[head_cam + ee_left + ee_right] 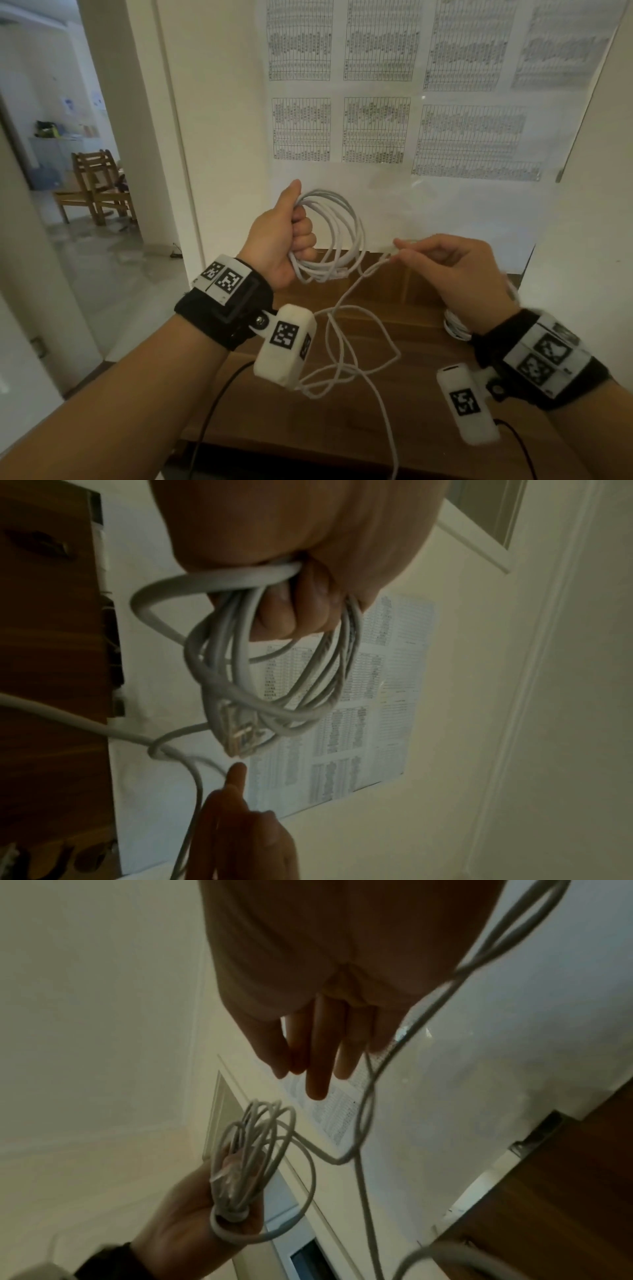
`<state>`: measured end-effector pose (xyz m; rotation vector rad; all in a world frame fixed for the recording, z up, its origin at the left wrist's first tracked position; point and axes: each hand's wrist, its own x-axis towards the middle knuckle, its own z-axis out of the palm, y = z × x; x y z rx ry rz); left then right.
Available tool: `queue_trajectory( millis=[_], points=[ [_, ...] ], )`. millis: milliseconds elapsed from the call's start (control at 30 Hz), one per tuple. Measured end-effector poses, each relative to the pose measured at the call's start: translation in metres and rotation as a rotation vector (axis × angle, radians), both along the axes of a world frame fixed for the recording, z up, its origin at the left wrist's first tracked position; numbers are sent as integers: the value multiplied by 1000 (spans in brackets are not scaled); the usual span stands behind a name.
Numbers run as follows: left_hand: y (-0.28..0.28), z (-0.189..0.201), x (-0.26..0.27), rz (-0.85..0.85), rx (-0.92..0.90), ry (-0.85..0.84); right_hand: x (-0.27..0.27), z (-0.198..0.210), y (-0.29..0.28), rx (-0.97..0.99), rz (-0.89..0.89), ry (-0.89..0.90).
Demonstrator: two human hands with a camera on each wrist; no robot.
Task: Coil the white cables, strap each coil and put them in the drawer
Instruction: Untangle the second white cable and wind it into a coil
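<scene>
— What colour is the cable (337,236)?
— White, loops and loose run alike; in the wrist views it reads pale grey.
— And the counter (394,414)?
— Brown wood with a darker grain.
— The wrist bands (226,310)?
— Black, carrying white plates printed with black-and-white square marker patterns; the white camera housings (284,346) bear the same kind of pattern.
— The wall?
— Cream, with white sheets (376,130) covered in grey gridded tables.
— Anything else?
— A tan wooden chair (99,186).

a brown wooden tabletop (394,421); loose white cable (346,370) and a coiled bundle (454,327) on it
</scene>
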<state>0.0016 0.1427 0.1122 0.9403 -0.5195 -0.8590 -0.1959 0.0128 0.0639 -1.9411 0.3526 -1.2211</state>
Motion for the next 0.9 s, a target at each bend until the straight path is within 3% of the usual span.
queue_trajectory(
  millis=[100, 300, 367, 500, 600, 667, 733, 800, 900],
  points=[
    [-1, -5, -1, -4, 15, 12, -3, 2, -5, -42, -18, 123],
    [-6, -7, -14, -76, -20, 73, 18, -18, 0, -22, 6, 610],
    [-8, -5, -20, -100, -39, 105, 31, -30, 4, 5, 12, 670],
    [-13, -2, -30, -155, -75, 198, 58, -38, 15, 275, 141, 536],
    [-15, 0, -37, -187, -79, 247, 69, -31, 31, 552, 363, 340],
    [-14, 3, -39, -182, -87, 234, 71, -28, 34, 691, 405, 196],
    [-11, 9, -33, -164, -113, 211, 68, -27, 33, 739, 430, 124],
    [-5, 17, -20, -144, -157, 201, 59, -28, 27, 724, 401, 198],
    [4, 31, 10, -83, -223, 167, 43, -26, 12, 554, 326, 313]
  ],
)
